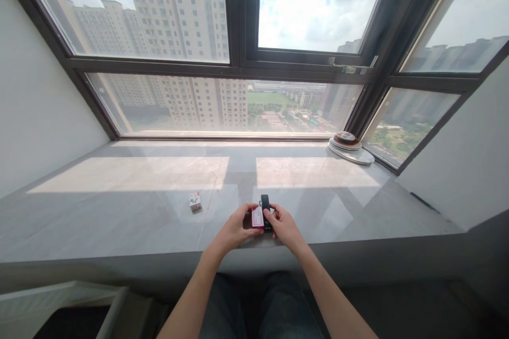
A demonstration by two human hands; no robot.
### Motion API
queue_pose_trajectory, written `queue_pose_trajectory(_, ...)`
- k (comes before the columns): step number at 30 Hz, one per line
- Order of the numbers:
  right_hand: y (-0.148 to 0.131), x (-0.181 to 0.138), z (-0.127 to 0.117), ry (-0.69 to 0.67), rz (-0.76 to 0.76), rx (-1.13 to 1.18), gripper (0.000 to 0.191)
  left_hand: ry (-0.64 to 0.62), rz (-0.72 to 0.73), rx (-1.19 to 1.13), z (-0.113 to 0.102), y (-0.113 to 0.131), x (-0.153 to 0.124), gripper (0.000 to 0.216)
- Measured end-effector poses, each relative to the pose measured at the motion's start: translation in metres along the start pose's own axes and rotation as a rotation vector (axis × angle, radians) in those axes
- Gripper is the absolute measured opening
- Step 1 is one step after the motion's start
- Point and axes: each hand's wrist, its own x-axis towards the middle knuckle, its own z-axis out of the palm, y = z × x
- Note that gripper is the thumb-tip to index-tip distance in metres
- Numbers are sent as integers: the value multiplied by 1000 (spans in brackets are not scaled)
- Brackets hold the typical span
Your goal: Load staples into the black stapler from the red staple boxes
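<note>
My left hand (237,226) and my right hand (283,225) meet over the near part of a grey stone window ledge (131,206). My left fingers pinch a small pink-and-white box (257,217). Against that box, the fingers of my right hand are closed on a slim black object (265,206) that stands upright. A second small white box with a red mark (195,202) lies on the ledge, left of my hands and apart from them.
A stack of round plates (350,147) sits at the far right corner of the ledge by the window frame. White walls close in the ledge on both sides. A pale box-like edge (99,302) shows at the lower left.
</note>
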Motion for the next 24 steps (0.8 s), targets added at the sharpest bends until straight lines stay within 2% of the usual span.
queue_pose_trajectory(2, 0, -5, -2, 1, 31, -14, 67, 90, 28, 79, -7, -2, -5, 72)
queue_pose_trajectory(4, 0, -11, -4, 14, 51, -18, 71, 274, -4, 199, -25, -9, -12, 55)
queue_pose_trajectory(6, 0, -18, -6, 33, 32, -29, 77, 554, -158, 350, -54, -20, -20, 42)
queue_pose_trajectory(8, -2, -23, -8, 33, 9, -59, 88, 846, -438, 525, -88, -35, -27, 42)
queue_pose_trajectory(10, -6, -25, -9, 7, 18, -99, 99, 899, -561, 559, -116, -50, -30, 45)
queue_pose_trajectory(12, -11, -25, -9, -34, 23, -147, 102, 812, -595, 552, -129, -61, -25, 43)
queue_pose_trajectory(14, -18, -22, -10, -73, -3, -209, 94, 673, -570, 541, -123, -65, -13, 37)
queue_pose_trajectory(19, -28, -13, -8, -128, -77, -318, 58, 354, -410, 511, -63, -51, 26, 35)
queue_pose_trajectory(22, -29, -10, -4, -121, -71, -328, 55, 242, -330, 509, -31, -39, 37, 40)
queue_pose_trajectory(24, -29, -9, -2, -126, -73, -312, 56, 216, -311, 524, -19, -35, 38, 44)
